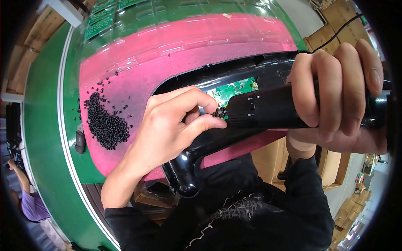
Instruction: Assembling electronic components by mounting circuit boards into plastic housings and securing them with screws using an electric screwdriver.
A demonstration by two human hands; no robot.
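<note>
My right hand [335,92] is wrapped round a black electric screwdriver [268,108], which lies level with its ribbed collar pointing left. Just off that collar, the thumb and forefinger of my left hand [171,121] pinch a small clump of black screws [218,112]. The driver's bit is hidden behind these fingers. Beneath both hands sits a long, open black plastic housing [184,161] with a rounded handle-like end toward me. Inside it is a green circuit board [238,88], partly covered by the screwdriver and my left fingers.
A heap of small black screws [104,125] lies on the pink mat [138,67] to the left, beside a dark block [80,142]. Clear plastic trays [188,35] line the far side, with green boards [98,27] at far left. A person in a purple sleeve [33,207] is further left.
</note>
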